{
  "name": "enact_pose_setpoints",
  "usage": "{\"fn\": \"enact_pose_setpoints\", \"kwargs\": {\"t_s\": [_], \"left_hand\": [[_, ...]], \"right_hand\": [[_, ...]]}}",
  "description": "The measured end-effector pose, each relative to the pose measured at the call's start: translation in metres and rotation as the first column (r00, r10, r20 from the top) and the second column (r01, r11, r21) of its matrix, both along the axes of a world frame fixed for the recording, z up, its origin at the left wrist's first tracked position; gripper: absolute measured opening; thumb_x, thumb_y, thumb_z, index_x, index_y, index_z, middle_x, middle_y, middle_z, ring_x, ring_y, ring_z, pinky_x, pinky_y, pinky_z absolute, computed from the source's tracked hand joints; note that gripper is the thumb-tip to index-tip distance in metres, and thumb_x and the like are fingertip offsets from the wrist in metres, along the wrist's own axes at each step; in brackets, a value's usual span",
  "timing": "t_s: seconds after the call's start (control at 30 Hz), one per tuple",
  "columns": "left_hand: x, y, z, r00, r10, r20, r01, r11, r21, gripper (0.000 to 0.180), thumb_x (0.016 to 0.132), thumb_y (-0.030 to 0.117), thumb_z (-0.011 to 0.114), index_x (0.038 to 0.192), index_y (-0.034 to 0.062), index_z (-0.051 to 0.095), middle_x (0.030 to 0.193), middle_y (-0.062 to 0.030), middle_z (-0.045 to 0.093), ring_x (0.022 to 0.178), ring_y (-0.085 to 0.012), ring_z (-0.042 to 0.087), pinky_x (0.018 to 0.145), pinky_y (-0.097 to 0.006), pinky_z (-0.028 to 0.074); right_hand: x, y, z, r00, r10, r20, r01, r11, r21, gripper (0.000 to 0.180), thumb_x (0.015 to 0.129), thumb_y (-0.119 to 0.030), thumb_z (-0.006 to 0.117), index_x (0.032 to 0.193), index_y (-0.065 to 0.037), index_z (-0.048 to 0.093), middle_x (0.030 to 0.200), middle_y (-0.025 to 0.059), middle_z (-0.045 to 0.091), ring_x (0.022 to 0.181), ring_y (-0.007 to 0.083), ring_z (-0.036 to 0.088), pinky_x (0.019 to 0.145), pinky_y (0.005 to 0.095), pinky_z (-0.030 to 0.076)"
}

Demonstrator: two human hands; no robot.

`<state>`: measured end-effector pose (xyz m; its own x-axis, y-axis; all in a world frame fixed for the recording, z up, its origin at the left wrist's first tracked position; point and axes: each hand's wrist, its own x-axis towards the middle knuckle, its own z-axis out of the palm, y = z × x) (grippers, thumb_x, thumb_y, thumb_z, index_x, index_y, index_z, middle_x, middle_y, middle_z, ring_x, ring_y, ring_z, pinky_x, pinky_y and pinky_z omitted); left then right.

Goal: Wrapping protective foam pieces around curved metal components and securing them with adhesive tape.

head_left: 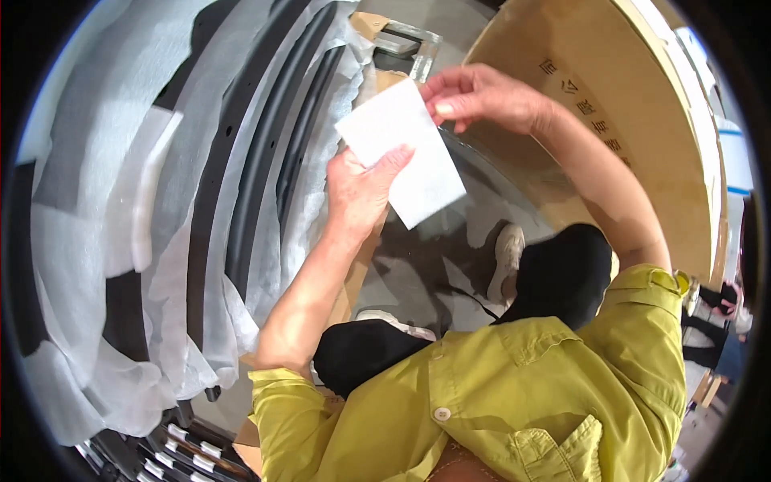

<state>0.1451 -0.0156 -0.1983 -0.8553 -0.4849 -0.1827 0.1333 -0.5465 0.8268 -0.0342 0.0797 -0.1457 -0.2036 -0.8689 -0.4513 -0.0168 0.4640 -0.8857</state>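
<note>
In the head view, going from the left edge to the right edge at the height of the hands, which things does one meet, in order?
White foam wrapping sheets → dark curved rims → left hand → white paper sheet → right hand → large round tan board.

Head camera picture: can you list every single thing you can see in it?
White sheet: one, white, held up between both hands, centre top.
Curved black strips: several, black, standing in a row on the left.
Foam wrap: many sheets, white and see-through, draped over the strips.
Big round board: one, tan, upper right.
Metal frame: one, silvery, top centre.
Floor: grey, shiny, below the hands.
Shoes: two, pale, on the floor.
Trousers: black, over the knees.
Shirt: one, yellow-green, bottom.
Left hand: grips the sheet's lower left edge.
Right hand: pinches the sheet's top right corner.
</note>
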Motion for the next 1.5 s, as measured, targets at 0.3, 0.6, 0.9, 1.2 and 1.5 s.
{"fn": "enact_pose_setpoints", "kwargs": {"t_s": [0.3, 0.6, 0.9, 1.2, 1.5], "left_hand": [[0.041, -0.029, 0.027, 0.84, 0.539, -0.063, -0.503, 0.729, -0.465, 0.021, 0.075, 0.01, 0.065, 0.091, -0.0016, 0.059, 0.084, -0.0025, 0.06, 0.075, -0.0072, 0.053, 0.07, -0.022, 0.043], [0.03, -0.012, 0.057, 0.74, 0.671, -0.042, -0.612, 0.646, -0.456, 0.029, 0.075, 0.006, 0.061, 0.101, -0.0045, 0.052, 0.097, -0.0059, 0.056, 0.086, -0.0111, 0.052, 0.078, -0.025, 0.041], [0.01, 0.009, 0.063, 0.805, 0.592, 0.022, -0.371, 0.533, -0.761, 0.022, 0.073, 0.009, 0.065, 0.091, -0.0025, 0.06, 0.087, -0.0047, 0.061, 0.08, -0.0096, 0.054, 0.071, -0.024, 0.043], [-0.022, -0.064, 0.145, 0.967, 0.253, -0.039, 0.143, -0.66, -0.737, 0.03, 0.074, 0.01, 0.054, 0.102, 0.0011, 0.049, 0.1, -0.0151, 0.051, 0.093, -0.0304, 0.049, 0.08, -0.038, 0.04], [-0.064, -0.132, 0.19, 0.644, 0.38, 0.664, 0.267, 0.702, -0.66, 0.035, 0.086, 0.032, 0.041, 0.102, 0.0056, 0.056, 0.087, -0.005, 0.058, 0.073, -0.0138, 0.055, 0.058, -0.028, 0.049]], "right_hand": [[0.057, -0.027, -0.043, 0.902, 0.278, 0.33, -0.25, 0.96, -0.126, 0.024, 0.068, -0.012, 0.068, 0.088, 0.0, 0.061, 0.079, 0.0061, 0.063, 0.077, 0.0119, 0.058, 0.072, 0.0243, 0.044], [0.039, -0.025, -0.048, 0.85, 0.374, 0.372, -0.242, 0.903, -0.354, 0.014, 0.076, -0.01, 0.06, 0.083, 0.002, 0.06, 0.073, 0.01, 0.062, 0.064, 0.0145, 0.06, 0.06, 0.0232, 0.046], [0.003, -0.029, -0.046, 0.876, 0.379, 0.3, -0.18, 0.831, -0.526, 0.038, 0.078, -0.018, 0.057, 0.11, 0.001, 0.048, 0.101, 0.0066, 0.056, 0.092, 0.0133, 0.053, 0.085, 0.0265, 0.038], [-0.036, -0.047, -0.029, 0.892, 0.245, 0.38, -0.014, 0.855, -0.518, 0.028, 0.077, -0.025, 0.058, 0.096, -0.004, 0.055, 0.08, 0.0004, 0.058, 0.07, 0.0086, 0.054, 0.061, 0.0208, 0.043], [-0.038, -0.094, -0.034, 0.891, 0.101, 0.442, 0.147, 0.859, -0.491, 0.023, 0.075, -0.02, 0.061, 0.093, -0.006, 0.055, 0.078, -0.0017, 0.057, 0.062, 0.0065, 0.052, 0.054, 0.02, 0.042]]}}
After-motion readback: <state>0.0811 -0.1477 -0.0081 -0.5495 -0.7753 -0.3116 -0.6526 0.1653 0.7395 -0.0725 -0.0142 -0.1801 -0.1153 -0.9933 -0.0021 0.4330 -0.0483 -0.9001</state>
